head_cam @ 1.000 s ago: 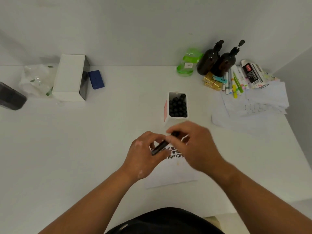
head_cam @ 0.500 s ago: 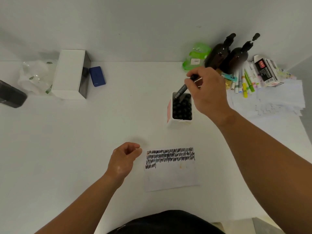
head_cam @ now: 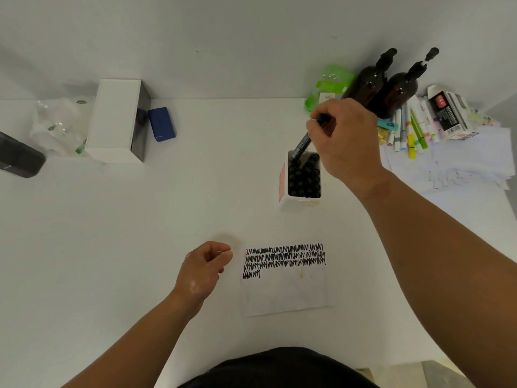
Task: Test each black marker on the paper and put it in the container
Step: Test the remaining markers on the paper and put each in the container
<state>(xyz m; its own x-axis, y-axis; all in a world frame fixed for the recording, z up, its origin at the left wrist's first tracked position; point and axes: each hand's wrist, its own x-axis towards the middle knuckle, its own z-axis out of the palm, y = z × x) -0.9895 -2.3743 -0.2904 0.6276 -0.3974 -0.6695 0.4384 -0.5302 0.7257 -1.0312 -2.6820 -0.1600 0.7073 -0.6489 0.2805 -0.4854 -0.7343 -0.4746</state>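
While the right hand (head_cam: 347, 141) grips a black marker (head_cam: 303, 144) in curled fingers, the marker's lower end meets the far corner of the container (head_cam: 299, 202), which is nearly full of markers. Scribble rows fill the top of the paper (head_cam: 285, 292); the left hand (head_cam: 201, 271), loosely curled beside it, holds nothing. No loose black marker shows, so the task is probably near its end.

The right hand (head_cam: 347, 144) hides the black marker's (head_cam: 305, 140) upper end. A dark object (head_cam: 19, 159) at the desk's (head_cam: 195, 191) left edge is cropped.
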